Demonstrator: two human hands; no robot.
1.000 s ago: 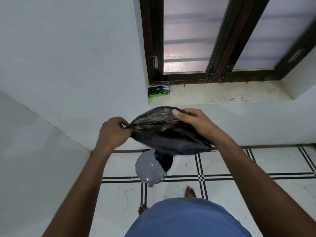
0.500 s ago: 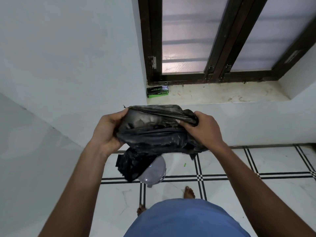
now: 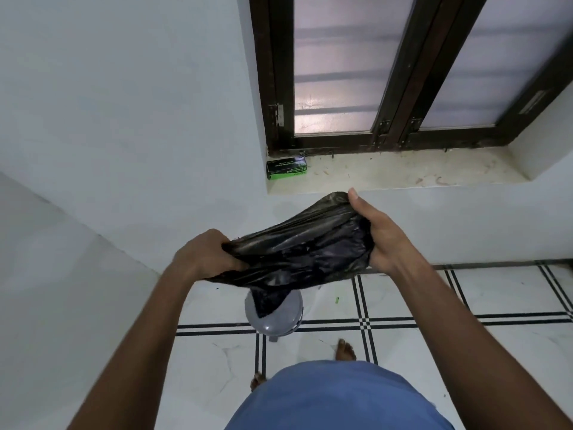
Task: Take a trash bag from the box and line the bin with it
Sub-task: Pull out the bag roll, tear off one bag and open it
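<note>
A crumpled black trash bag (image 3: 297, 252) is stretched between both hands at waist height. My left hand (image 3: 204, 259) grips its left edge, fingers closed on the plastic. My right hand (image 3: 379, 237) holds the right edge higher up, thumb on top. The bag's lower end hangs down over a small round grey bin (image 3: 276, 321) on the floor, hiding much of its lid. The black and green bag box (image 3: 286, 168) lies on the left end of the window sill, beyond the hands.
A dark-framed window (image 3: 403, 72) stands above the stained sill (image 3: 403, 172). White walls form a corner at the left. The white floor (image 3: 480, 296) has black lines. My bare feet (image 3: 345, 350) stand just behind the bin.
The bag's mouth has been pulled wider and tilted, my right hand rising and my left hand dropping. The hanging end has swung from the left to over the bin.
</note>
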